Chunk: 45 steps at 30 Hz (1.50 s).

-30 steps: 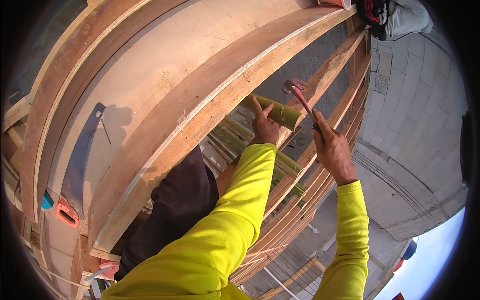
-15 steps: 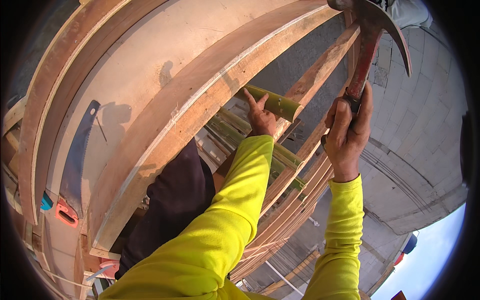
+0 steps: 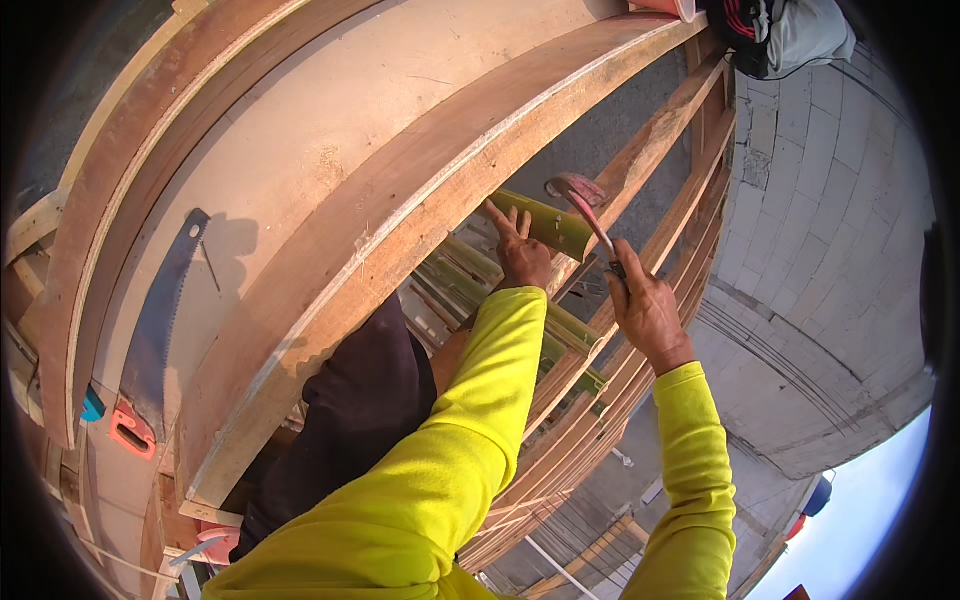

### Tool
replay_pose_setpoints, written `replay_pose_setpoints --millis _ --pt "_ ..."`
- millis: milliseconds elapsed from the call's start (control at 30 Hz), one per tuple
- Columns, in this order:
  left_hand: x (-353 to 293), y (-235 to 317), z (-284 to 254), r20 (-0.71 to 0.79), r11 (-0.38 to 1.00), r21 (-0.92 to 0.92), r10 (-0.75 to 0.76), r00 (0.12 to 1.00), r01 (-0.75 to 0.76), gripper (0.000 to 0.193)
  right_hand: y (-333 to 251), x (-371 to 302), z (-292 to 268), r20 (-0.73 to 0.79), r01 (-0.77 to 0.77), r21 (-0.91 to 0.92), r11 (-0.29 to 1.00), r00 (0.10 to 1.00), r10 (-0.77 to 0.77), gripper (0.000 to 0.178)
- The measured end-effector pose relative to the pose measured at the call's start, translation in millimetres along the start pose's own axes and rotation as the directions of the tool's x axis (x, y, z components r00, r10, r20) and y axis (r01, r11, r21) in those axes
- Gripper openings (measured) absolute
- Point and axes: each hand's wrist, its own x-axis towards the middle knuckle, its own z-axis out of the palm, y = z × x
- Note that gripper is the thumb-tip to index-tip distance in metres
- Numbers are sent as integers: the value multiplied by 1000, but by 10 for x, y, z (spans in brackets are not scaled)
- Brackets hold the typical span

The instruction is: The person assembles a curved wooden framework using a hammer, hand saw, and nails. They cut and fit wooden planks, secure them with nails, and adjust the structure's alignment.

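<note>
A dark-clad leg is filling the space beside the curved beam. The left hand is resting partly open on a green bamboo piece, which is overlapping a wooden batten; how firmly it is gripping, I cannot tell. The right hand is wrapping tightly round a hammer. Left, a saw is lying on the panel. Farther off, a pinkish container is standing near a bundle, its contents hidden.
</note>
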Motion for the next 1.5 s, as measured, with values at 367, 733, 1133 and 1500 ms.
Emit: replay_pose_setpoints --millis 367,733,1133,1500 --pt "201 -38 -53 66 982 132 126 990 -134 100 -288 104 1 -203 94 74 993 976 -77 50" --pt "89 -88 -91 32 984 151 87 996 -91 99 -461 -150 -64 -297 9 65 998 955 10 51" --pt "284 -78 -105 118 956 226 166 979 -189 101 -284 2 -63 -21 -82 -125 989 997 80 42" --pt "243 -353 -101 94 973 183 122 988 -138 99 -203 16 -71 44 -111 -128 986 992 117 44"
